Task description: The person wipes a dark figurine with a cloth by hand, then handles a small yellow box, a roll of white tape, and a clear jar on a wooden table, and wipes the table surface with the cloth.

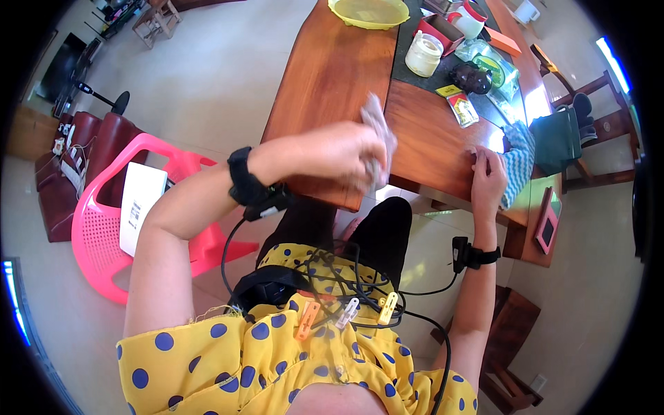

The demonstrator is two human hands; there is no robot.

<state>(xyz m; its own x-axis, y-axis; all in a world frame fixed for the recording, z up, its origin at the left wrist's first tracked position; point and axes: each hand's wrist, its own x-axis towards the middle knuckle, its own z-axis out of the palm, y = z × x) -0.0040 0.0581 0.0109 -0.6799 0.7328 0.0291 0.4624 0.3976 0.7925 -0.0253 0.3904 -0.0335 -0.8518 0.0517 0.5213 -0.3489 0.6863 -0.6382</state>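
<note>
My left hand [358, 158] grips a greyish cloth [381, 127] over the near end of a polished wooden table [332, 78]; hand and cloth are blurred. Farther right, my right hand [488, 174] rests at the table's near edge with its fingers bent together. Whether something small lies between those fingertips is unclear. A blue-and-white zigzag cloth [519, 161] lies right beside that hand, partly behind it. Beyond it on the table are a small packet with a yellow top [463, 108] and a dark plastic bundle [471, 78].
Farther back stand a yellow tray [369, 13], a whitish jar [424, 54], a red box [440, 32] and a white jug with red trim [469, 21]. A pink phone case [548, 220] lies at right. A pink plastic chair [101, 233] holds a white box [141, 207]. Black cables [358, 280] cross my lap.
</note>
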